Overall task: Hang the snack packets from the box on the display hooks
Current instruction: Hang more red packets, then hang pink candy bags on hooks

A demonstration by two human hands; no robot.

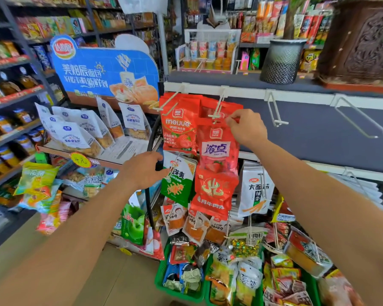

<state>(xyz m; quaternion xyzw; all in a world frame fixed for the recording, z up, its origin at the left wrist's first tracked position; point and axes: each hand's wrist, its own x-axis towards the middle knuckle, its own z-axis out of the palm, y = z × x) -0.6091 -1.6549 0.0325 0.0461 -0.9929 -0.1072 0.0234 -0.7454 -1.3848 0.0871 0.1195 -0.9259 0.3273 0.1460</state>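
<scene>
A red snack packet [217, 149] with a purple label hangs at the tip of a white display hook [218, 109]. My right hand [247, 128] pinches the packet's top right corner beside the hook. More red packets [178, 127] hang on the neighbouring hook [171, 102] to the left. My left hand [143, 170] hovers lower left with relaxed fingers, holding nothing, close to a green and white packet [178, 180]. The box is not in view.
Two bare hooks [274, 111] [358, 118] stick out to the right on the dark panel. Green baskets [164, 274] full of snacks sit below. A blue bread display stand [106, 71] and shelves stand at left. A mesh bin [281, 60] sits on the ledge above.
</scene>
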